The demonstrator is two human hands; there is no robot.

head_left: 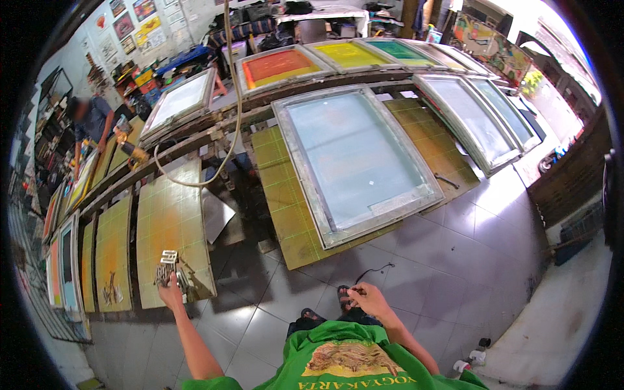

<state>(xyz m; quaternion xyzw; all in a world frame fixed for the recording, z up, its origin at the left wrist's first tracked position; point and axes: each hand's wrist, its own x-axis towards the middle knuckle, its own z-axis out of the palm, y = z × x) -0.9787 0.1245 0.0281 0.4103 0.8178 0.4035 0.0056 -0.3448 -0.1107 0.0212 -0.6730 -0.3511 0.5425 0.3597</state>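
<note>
My left hand [171, 294] reaches over the front end of a yellow-green board [170, 218] on the left. Its fingers are closed around a silver slotted metal piece [169, 257], which sticks up past the fingertips. Beside the hand, on the same board, lies a cluster of small metal parts [189, 286]. My right hand [369, 300] is in front of my body, above the floor, fingers curled and pinched together. Whatever they may hold is too small to make out. A large framed screen [357, 153] with pale blue mesh rests on a wider board ahead.
Beyond stand more framed screens, including a red-orange one [278, 67] and a yellow one [348, 54]. A pale hose [239, 97] hangs down over the rails. A dark tool [446, 181] lies on the right board. At far left, another person [97, 120] leans over boards. A dark cord [375, 269] lies on the tiles.
</note>
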